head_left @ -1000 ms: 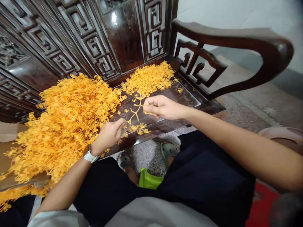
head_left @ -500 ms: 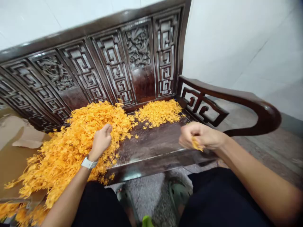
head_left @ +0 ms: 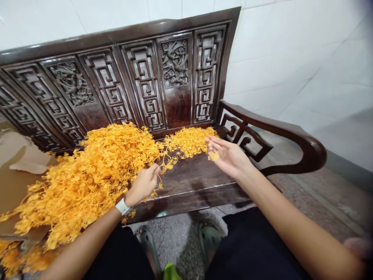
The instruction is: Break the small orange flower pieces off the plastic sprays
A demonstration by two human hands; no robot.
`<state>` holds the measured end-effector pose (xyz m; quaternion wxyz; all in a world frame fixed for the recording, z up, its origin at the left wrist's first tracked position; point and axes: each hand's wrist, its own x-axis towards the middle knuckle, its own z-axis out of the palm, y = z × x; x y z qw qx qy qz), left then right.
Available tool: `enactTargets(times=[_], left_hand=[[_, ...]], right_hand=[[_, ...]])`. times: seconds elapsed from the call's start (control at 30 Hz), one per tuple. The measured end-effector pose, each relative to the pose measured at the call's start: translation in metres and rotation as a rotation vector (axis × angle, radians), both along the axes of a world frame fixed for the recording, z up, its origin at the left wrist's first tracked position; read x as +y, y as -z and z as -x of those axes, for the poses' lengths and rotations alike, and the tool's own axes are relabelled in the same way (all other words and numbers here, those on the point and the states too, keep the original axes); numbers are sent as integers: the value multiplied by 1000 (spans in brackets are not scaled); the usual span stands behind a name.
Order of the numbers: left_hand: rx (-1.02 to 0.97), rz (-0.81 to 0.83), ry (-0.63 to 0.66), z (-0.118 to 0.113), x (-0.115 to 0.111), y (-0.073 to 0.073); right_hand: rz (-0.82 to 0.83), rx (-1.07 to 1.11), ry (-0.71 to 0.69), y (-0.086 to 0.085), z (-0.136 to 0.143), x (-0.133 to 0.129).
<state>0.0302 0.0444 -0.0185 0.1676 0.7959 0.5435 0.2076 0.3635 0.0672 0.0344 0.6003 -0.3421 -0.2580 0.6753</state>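
My left hand [head_left: 144, 184], with a white watch [head_left: 122, 207] on the wrist, is closed in a pinch on an orange flower sprig [head_left: 164, 157]. The sprig's thin branches stick up and out past the fingertips. A large heap of orange plastic-looking flower sprigs [head_left: 105, 167] lies left of and behind this hand. My right hand [head_left: 229, 155] is raised over the bench, palm partly turned up, fingers loosely curled. A small orange flower piece [head_left: 213, 156] shows against its fingers. Behind it, a smaller pile of loose orange flower heads [head_left: 189, 140] lies on the seat.
The dark carved wooden bench [head_left: 186, 175] has a latticed back [head_left: 179, 107] and a curved armrest [head_left: 309, 146] at the right. An open cardboard box [head_left: 17, 186] stands at the left. Below are my clog-clad feet [head_left: 210, 237] and a bright green object [head_left: 171, 272].
My left hand has moved right from the large heap, bringing out a sprig. My right hand has moved left and up towards the small pile, and its fingers have loosened from a fist.
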Motion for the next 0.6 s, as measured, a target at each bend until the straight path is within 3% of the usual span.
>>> enactTargets(times=[0.03, 0.13, 0.23, 0.33, 0.43, 0.6], left_hand=[[-4, 4, 5, -2, -3, 0], [-17, 24, 32, -7, -9, 0], [11, 71, 76, -10, -11, 2], [101, 70, 73, -9, -11, 4], [235, -4, 33, -6, -8, 8], [396, 13, 45, -3, -5, 8]], right_hand=[[73, 44, 45, 1, -2, 1], [163, 57, 11, 11, -1, -3], [112, -60, 9, 25, 8, -9], [-23, -380, 9, 33, 11, -13], [-302, -729, -151, 39, -5, -10], [-348, -910, -384, 51, -46, -7]])
